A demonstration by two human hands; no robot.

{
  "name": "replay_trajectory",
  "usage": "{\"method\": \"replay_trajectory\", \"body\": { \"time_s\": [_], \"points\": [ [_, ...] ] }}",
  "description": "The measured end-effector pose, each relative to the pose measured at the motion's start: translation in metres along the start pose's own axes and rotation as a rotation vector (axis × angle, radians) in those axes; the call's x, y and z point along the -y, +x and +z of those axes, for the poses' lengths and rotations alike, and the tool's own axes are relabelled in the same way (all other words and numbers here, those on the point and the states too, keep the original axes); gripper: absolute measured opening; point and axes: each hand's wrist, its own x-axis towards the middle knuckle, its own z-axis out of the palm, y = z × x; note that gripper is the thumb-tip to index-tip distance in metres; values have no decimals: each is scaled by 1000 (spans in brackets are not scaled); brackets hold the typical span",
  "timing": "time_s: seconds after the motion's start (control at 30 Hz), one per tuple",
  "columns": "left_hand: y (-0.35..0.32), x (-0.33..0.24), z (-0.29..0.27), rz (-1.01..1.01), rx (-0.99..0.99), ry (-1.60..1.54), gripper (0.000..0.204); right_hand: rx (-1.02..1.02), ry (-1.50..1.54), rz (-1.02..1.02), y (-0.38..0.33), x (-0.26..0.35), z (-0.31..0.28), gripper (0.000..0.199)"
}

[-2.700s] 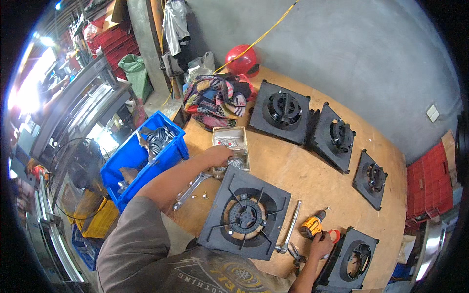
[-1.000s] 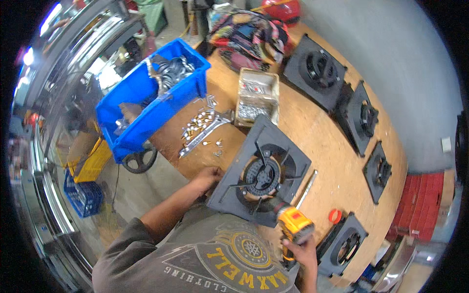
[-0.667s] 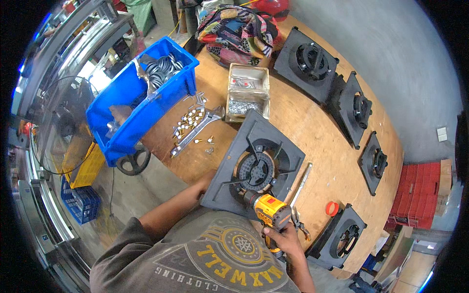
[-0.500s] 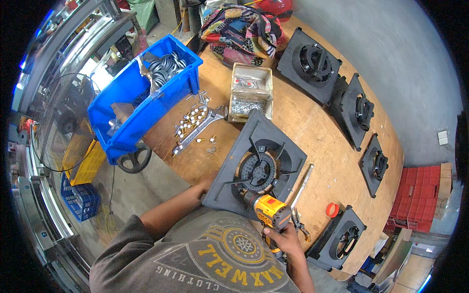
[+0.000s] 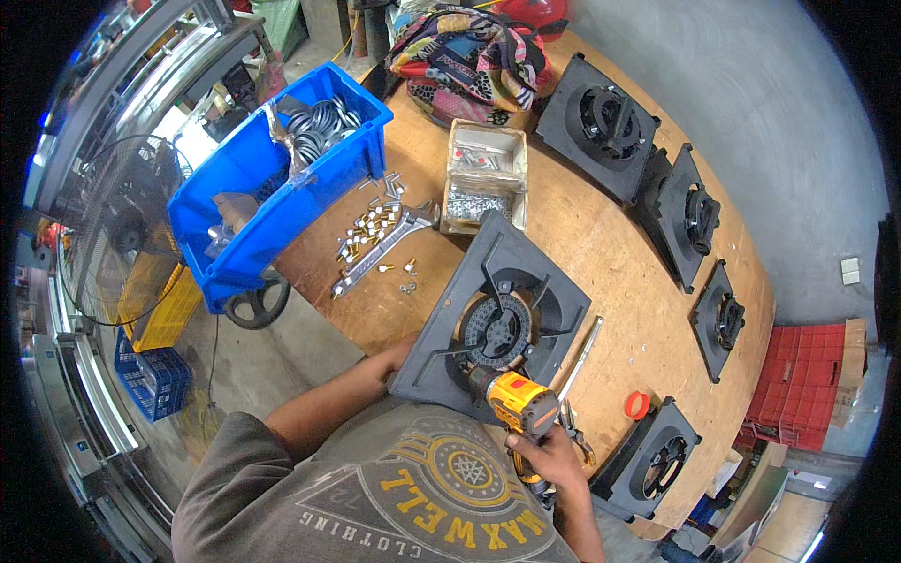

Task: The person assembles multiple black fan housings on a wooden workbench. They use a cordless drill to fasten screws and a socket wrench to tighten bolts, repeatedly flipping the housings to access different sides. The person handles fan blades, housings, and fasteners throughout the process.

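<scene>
A black gas stove body point(image 5: 443, 383) with a round burner point(image 5: 496, 330) and pan-support arms stands tilted at the table's front edge, against my shirt. My left hand point(image 5: 401, 357) is at its left edge, its fingers hidden behind the plate. My right hand point(image 5: 552, 457) is closed round the handle of a yellow and black cordless drill point(image 5: 518, 402). The drill's chuck points at the near side of the burner opening; its tip is hard to make out. Beside the stove's right edge lies a long metal bar tool point(image 5: 582, 355), with pliers point(image 5: 580, 439) partly hidden behind the drill.
Brass fittings point(image 5: 373, 228) and an adjustable wrench point(image 5: 385, 250) lie left of a box of small hardware point(image 5: 483, 176). A blue bin point(image 5: 282, 188) holds metal rings. More black stove bodies point(image 5: 601, 127) line the right side, near an orange ring point(image 5: 637, 405). A patterned backpack point(image 5: 466, 61) sits at the back.
The view has shifted very slightly. My hands, the drill and the stove body keep nearly the same places.
</scene>
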Motion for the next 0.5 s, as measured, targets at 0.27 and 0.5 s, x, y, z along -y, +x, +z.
{"method": "replay_trajectory", "body": {
  "time_s": [0.27,0.5],
  "points": [
    [2,-3,4,-22,37,-17,43,14,-388,-23,10,27,-6,47],
    [2,-4,8,-26,74,-49,45,-25,-327,-35,11,35,1,47]
  ]
}}
